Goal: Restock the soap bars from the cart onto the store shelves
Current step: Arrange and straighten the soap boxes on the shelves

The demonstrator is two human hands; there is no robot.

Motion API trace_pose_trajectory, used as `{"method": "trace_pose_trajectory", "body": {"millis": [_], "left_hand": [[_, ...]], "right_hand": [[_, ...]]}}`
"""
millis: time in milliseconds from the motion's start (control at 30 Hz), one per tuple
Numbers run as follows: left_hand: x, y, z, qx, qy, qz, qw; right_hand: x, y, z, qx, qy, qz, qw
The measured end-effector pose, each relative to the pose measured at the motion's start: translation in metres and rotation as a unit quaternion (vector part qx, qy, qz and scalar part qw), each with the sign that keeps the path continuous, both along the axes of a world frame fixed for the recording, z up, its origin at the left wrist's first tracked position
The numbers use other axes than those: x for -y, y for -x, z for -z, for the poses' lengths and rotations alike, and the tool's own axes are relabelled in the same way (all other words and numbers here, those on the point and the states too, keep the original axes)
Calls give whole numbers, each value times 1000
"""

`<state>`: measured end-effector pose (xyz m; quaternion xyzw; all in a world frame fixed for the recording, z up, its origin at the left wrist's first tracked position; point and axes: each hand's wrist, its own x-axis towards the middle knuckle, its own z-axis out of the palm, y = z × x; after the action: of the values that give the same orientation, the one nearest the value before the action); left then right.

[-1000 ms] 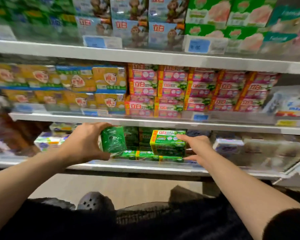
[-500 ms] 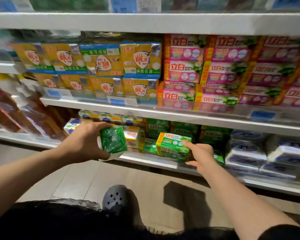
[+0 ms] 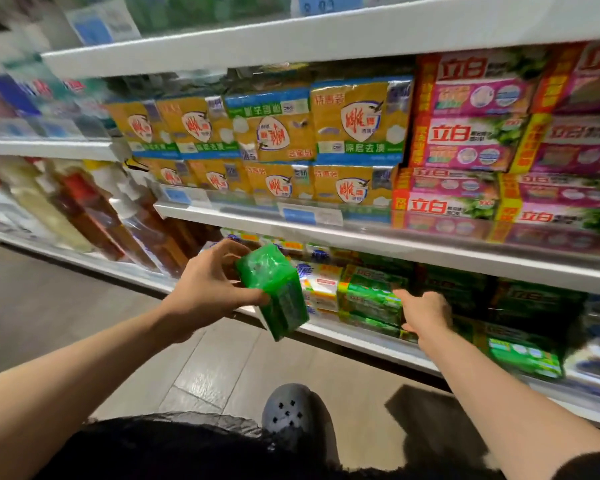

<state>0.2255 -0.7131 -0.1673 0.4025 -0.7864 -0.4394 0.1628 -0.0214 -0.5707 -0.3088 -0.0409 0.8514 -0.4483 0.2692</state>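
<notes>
My left hand (image 3: 208, 289) grips a green wrapped soap pack (image 3: 274, 292), held tilted in the air just in front of the bottom shelf (image 3: 368, 341). My right hand (image 3: 426, 311) reaches to the green soap packs (image 3: 371, 299) stacked at that shelf's front, with its fingertips against the right end of the stack; the fingers look loosely bent, and what they hold, if anything, is hidden. More green packs (image 3: 523, 351) lie further right on the same shelf. The cart is out of view.
The shelf above carries yellow soap packs (image 3: 357, 123) and pink boxed soap (image 3: 471, 140) behind price tags (image 3: 309, 213). Bottles (image 3: 94, 216) fill the shelving to the left. A grey perforated shoe (image 3: 291, 417) stands on the tiled floor (image 3: 222, 368) below my arms.
My view has swung left and closer to the shelves. My left hand has tipped the green pack and lifted it slightly; my right hand stays at the stack of green packs.
</notes>
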Motion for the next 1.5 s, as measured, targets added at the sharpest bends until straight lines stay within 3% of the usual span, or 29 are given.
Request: {"method": "trace_pose_trajectory", "body": {"millis": [100, 200, 400, 633, 733, 867, 967, 1033, 1100, 1167, 1267, 1367, 1433, 1500], "left_hand": [[2, 7, -5, -27, -71, -48, 996], [-5, 15, -14, -47, -132, -77, 987], [-21, 33, -26, -4, -226, -160, 961], [-45, 59, -38, -41, -331, -169, 927], [-60, 71, -39, -29, -366, -122, 922], [-87, 88, -36, 2, -344, -60, 937], [-106, 101, -30, 77, -207, 12, 975], [-123, 113, -27, 150, 16, 85, 985], [-147, 125, -23, 219, 258, 162, 927], [-172, 136, -18, 240, 393, 225, 859], [-197, 147, -6, 224, 495, 294, 787], [-209, 152, 10, 197, 556, 337, 734], [-212, 154, 23, 185, 568, 369, 712], [-207, 156, 35, 192, 531, 421, 710]], "right_hand": [[2, -2, -4, -66, -90, -45, 993], [3, 3, -1, -56, -89, -65, 992], [-7, -7, -9, -34, -76, -156, 984], [-41, -2, -28, -76, 8, -135, 988], [-63, 3, -38, -45, 80, -103, 990], [-91, 1, -55, 21, 198, -87, 976], [-114, -4, -72, 14, 252, -123, 960], [-128, -6, -82, 10, 261, -182, 948], [-137, -9, -88, 36, 274, -216, 937], [-143, -13, -92, 85, 302, -182, 932], [-153, -13, -92, 125, 266, -102, 950], [-160, -4, -90, 73, 145, -105, 981], [-159, 2, -85, 30, 26, -131, 991], [-162, 3, -71, -5, -17, -119, 993]]}}
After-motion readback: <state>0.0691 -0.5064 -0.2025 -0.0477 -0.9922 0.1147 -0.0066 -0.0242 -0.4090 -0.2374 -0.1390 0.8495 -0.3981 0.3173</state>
